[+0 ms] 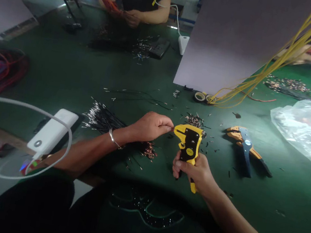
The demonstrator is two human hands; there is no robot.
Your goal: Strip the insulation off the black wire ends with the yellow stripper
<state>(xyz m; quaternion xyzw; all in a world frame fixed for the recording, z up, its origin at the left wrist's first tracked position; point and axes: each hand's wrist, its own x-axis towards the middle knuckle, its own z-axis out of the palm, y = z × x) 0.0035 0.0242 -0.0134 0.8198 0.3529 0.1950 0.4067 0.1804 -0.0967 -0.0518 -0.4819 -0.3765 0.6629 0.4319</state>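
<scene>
while right grip (193, 167) clasps yellow stripper (191, 139), left grip (153, 126) pinching wire (173, 129) beside it, forearm (96, 147) overlapping black bundle (104, 117), pliers (247, 150) nearby

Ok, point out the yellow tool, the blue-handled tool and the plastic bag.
Yellow tool (191, 140): head view, on its black side panel.
Blue-handled tool (246, 149): head view, on its blue body.
Plastic bag (309, 133): head view, on its crumpled middle.

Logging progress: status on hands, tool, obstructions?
Right hand gripping yellow-black tool. Left hand pinched at its nose. Clippings just beyond tool, apparently not blocking.
</scene>
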